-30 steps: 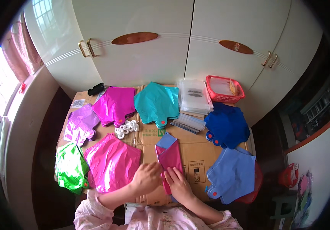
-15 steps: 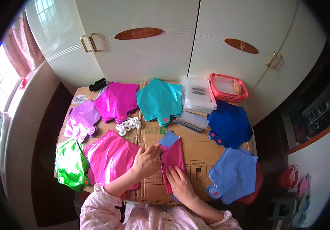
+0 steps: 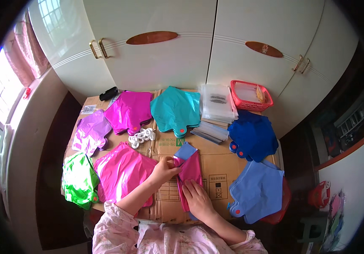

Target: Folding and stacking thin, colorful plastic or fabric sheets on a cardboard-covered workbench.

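A folded magenta foil balloon (image 3: 190, 171) lies on the cardboard sheet (image 3: 216, 158) in front of me, with a small light blue balloon (image 3: 185, 150) tucked under its far end. My left hand (image 3: 164, 168) pinches the magenta balloon's upper left edge. My right hand (image 3: 197, 197) presses flat on its lower part. A stack of pink foil balloons (image 3: 122, 171) lies just left of my left hand.
Around the cardboard lie stacks of foil balloons: green (image 3: 78, 180), purple (image 3: 90, 132), magenta (image 3: 129, 111), teal (image 3: 176, 109), dark blue (image 3: 252, 134), light blue (image 3: 258, 189). White rings (image 3: 142, 135), clear bags (image 3: 217, 102), a red basket (image 3: 249, 94). White wardrobe doors (image 3: 182, 51) behind.
My left hand has moved up the folded magenta balloon to its top left edge. My right hand stays pressed on the lower part.
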A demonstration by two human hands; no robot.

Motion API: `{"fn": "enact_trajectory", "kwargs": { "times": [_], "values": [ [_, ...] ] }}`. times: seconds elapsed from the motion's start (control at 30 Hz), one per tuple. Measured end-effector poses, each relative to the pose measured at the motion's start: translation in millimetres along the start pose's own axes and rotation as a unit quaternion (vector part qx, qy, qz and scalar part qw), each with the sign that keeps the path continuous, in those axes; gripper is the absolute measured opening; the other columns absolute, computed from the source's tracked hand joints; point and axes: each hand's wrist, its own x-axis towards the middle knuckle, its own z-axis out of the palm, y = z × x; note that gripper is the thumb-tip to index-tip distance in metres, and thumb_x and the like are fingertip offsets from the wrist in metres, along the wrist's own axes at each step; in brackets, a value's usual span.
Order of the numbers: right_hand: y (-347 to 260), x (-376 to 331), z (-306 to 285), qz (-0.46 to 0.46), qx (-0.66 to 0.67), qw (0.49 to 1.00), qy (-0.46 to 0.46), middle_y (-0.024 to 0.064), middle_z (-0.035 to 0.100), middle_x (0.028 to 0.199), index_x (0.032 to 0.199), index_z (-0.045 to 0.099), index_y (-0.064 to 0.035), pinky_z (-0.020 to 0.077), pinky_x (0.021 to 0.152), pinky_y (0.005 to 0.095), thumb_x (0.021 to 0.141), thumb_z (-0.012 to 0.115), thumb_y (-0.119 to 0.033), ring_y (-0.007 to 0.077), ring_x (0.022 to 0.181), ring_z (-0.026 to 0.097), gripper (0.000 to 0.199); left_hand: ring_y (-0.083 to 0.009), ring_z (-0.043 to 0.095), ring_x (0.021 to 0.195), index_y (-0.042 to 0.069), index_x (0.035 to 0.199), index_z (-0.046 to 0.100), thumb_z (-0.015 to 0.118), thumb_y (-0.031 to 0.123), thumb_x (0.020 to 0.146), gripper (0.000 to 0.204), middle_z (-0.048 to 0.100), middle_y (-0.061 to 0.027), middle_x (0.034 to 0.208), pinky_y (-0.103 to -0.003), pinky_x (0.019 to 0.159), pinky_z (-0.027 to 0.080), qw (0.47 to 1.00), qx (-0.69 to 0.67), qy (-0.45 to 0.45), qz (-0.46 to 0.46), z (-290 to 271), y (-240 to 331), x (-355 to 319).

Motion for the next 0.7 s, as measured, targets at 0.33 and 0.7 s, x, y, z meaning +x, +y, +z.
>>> {"fn": "enact_trajectory", "kwargs": {
  "times": [0.33,0.7],
  "values": [
    [5,-4,2,0.004,0.037,0.999,0.000,0.0167,0.049,0.131,0.125,0.052,0.0000,0.0353,0.106,0.0411,0.085,0.046,-0.010,0.0316,0.127,0.042,0.041,-0.0326,0.063,0.085,0.007,0.080,0.067,0.074,0.038,0.066,0.035,0.066,-0.0132,0.084,-0.042,0.076,0.052,0.920,0.386,-0.006,0.070,12,15,-18],
    [7,-8,-1,-0.011,0.063,0.998,0.014,0.0123,0.054,0.127,0.125,0.054,-0.0030,0.0383,0.104,0.0388,0.084,0.048,-0.008,0.0279,0.120,0.049,0.042,-0.0288,0.055,0.091,0.009,0.072,0.063,0.076,0.037,0.065,0.031,0.063,-0.0045,0.079,-0.045,0.078,0.042,0.922,0.355,-0.014,0.155,8,-2,-22]
  ]
}}
